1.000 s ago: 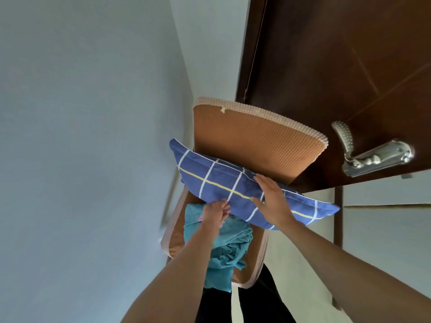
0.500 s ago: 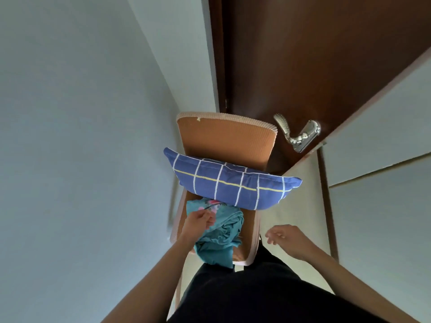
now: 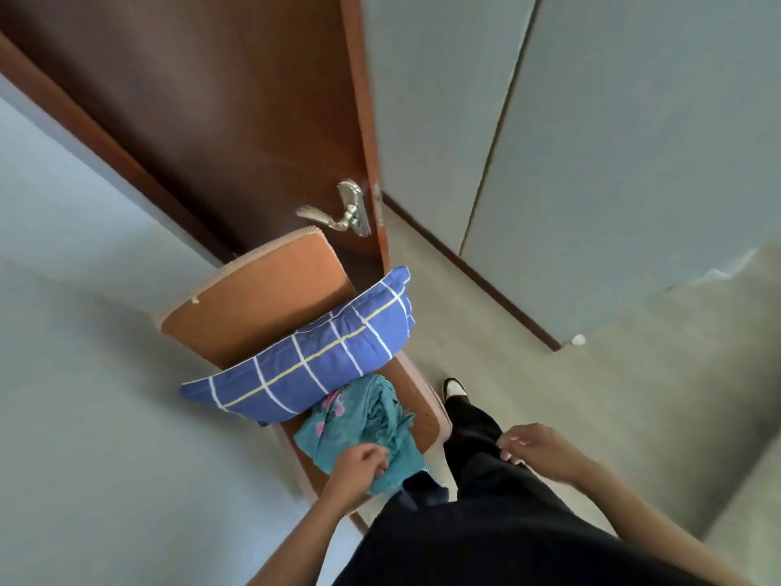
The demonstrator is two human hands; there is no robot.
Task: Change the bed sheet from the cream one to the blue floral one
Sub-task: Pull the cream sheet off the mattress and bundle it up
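A bundled teal sheet with pink flowers [image 3: 363, 425] lies on the seat of an orange chair [image 3: 258, 306]. My left hand [image 3: 359, 461] grips the near edge of that sheet. A blue checked pillow [image 3: 312, 361] leans against the chair back, just above the sheet. My right hand [image 3: 536, 448] hangs to the right over my black trousers, fingers loosely curled and holding nothing. No bed and no cream sheet are in view.
A brown door [image 3: 219, 120] with a metal handle [image 3: 338, 215] stands behind the chair. Grey walls [image 3: 591, 141] run on the right and a pale wall [image 3: 76, 374] on the left. Beige floor [image 3: 549, 395] lies to the right. My shoe [image 3: 454, 387] is beside the chair.
My right hand has left the pillow and dropped to my side. My left hand has kept its grip on the teal sheet and drawn it toward me. The view has swung to the right.
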